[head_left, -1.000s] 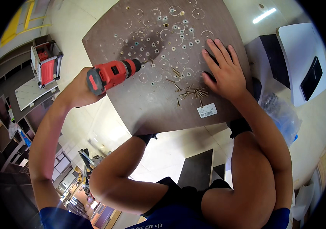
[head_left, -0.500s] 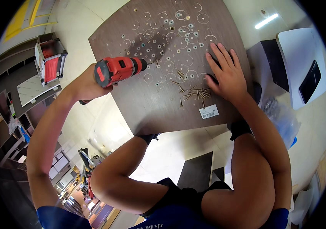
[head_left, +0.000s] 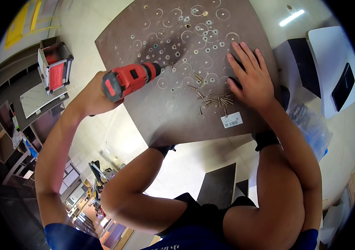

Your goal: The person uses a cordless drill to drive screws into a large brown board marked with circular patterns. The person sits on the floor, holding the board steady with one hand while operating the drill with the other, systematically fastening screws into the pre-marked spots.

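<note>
In my left hand (head_left: 95, 96) is a red and black cordless drill (head_left: 129, 78), its grip wrapped by my fingers. The chuck points right, and its bit tip reaches close to a screw (head_left: 172, 66) standing upright in the brown board (head_left: 144, 121). Whether bit and screw touch, I cannot tell. Flat on the board's right side lies my right hand (head_left: 252, 81), fingers spread, holding nothing. Beside its thumb are several loose screws (head_left: 221, 100) in a pile. Circular marks and small holes cover the board's upper part.
A white label (head_left: 232, 120) lies near the board's front edge. To the right, a dark phone (head_left: 343, 87) rests on a white panel (head_left: 319, 46), with a clear plastic bag (head_left: 310, 129) below. A red-sided crate (head_left: 55, 71) stands far left. My knees flank the board's near edge.
The view has shifted slightly, moving the board and my right hand a little rightward in the picture. My left hand still holds the drill, tilted a bit differently, near the upright screw.
</note>
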A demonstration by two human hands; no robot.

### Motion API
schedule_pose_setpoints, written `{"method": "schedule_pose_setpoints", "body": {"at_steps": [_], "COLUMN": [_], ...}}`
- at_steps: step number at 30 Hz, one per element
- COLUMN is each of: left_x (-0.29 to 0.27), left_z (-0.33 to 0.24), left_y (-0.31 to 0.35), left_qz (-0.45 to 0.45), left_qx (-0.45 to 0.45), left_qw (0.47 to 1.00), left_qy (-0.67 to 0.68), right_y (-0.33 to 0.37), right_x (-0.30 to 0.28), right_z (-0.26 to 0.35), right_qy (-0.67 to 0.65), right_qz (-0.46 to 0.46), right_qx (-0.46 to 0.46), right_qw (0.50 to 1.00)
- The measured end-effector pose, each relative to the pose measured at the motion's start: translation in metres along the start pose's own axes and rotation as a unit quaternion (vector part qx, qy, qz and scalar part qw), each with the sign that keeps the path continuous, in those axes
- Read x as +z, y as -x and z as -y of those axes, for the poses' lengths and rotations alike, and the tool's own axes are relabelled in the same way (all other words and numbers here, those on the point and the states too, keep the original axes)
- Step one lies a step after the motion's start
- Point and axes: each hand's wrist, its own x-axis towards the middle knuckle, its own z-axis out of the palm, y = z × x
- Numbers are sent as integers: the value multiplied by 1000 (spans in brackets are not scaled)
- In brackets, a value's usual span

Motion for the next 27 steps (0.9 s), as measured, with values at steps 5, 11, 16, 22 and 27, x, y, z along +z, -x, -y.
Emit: {"method": "schedule_pose_setpoints", "body": {"at_steps": [5,11,16,22,27], "left_x": [-6,6,3,1,-5], "left_z": [-34,-36,-40,-45,-28], "left_y": [-7,-3,-4,-2,-6], "left_qz": [21,-19,-7,-25,-6], "left_qx": [-146,-103,-125,-70,-78], "left_qw": [985,989,988,997,996], "left_qy": [89,109,94,34,40], "right_y": [0,-1,0,0,0], "right_x": [0,0,1,-1,0], "right_z": [0,1,1,1,1], "right_qy": [14,21,23,26,24], "right_qz": [1,1,3,3,0], "right_qx": [1,0,-1,-2,-5], "right_qw": [1000,1000,1000,1000,1000]}}
